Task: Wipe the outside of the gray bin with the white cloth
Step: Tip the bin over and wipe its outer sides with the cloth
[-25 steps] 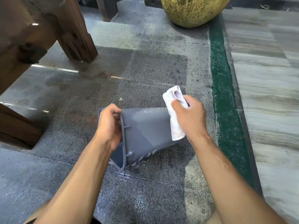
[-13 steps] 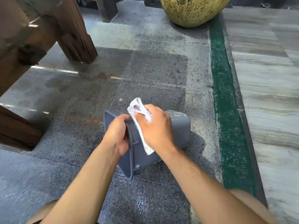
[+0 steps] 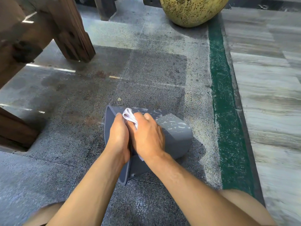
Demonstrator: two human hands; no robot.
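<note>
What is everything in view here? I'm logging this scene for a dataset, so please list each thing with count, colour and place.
gray bin: one, gray, tipped on its side at the centre of the floor, pale wet-looking streaks on its upper side
white cloth: one, white, pressed on the bin near its rim, mostly hidden under the right hand
floor: speckled gray stone slabs, across the middle
green strip: one, green, running along the floor right of the bin
pale planks: gray-white, far right
wooden furniture legs: dark brown, upper left
round pot: one, yellow with dark speckles, top centre
left hand: one, gripping the bin's rim
right hand: one, holding the cloth against the bin
knees: two, bare, bottom corners
</note>
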